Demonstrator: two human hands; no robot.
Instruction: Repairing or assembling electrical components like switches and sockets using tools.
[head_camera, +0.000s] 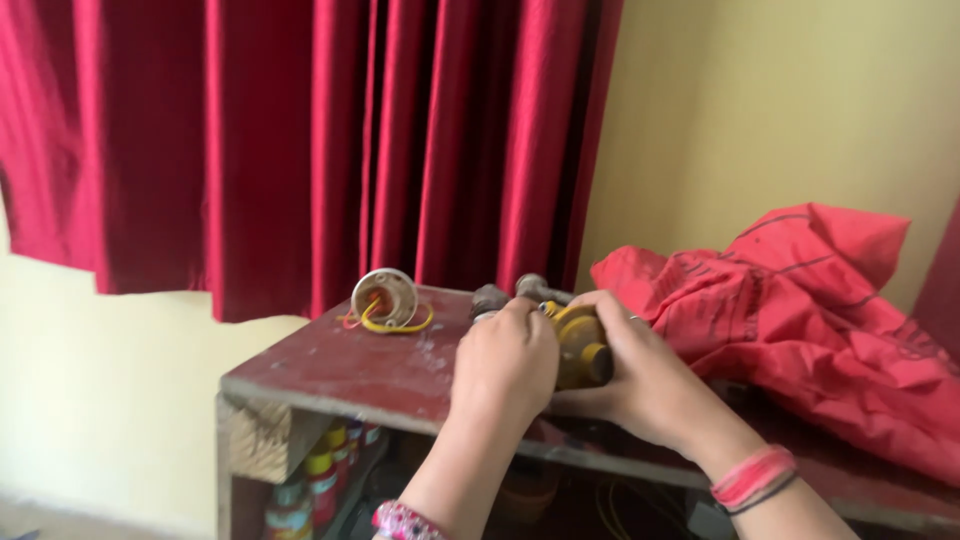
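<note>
Right now both of my hands are closed around 1 yellow fitting (582, 345), a stubby round part with a dark end, which I hold just above the front part of the dark red table top (340, 365), near its middle. My left hand (505, 362) covers the fitting's left side with its fingers curled shut, the back of the hand toward me. My right hand (640, 375) cups it from the right and from below, fingers wrapped over the top; I cannot tell exactly how the fingertips meet behind it.

Just beyond my knuckles, 2 grey metal pieces (510, 293) stick up, touching or nearly touching the fitting; I cannot tell which. Farther left, toward the back edge of the table top, a white round lamp holder (383, 298) lies on its side with yellow and red wires (400, 322) curling out of it, well apart from my hands.

A crumpled red cloth (800, 300) is heaped over the right end of the table. Under the top, at the left front corner, small jars (320, 480) with yellow and red lids stand on a shelf. A deep red curtain (300, 140) hangs behind, against a cream wall (760, 110). I wear a beaded band on my left wrist and pink threads on my right.
</note>
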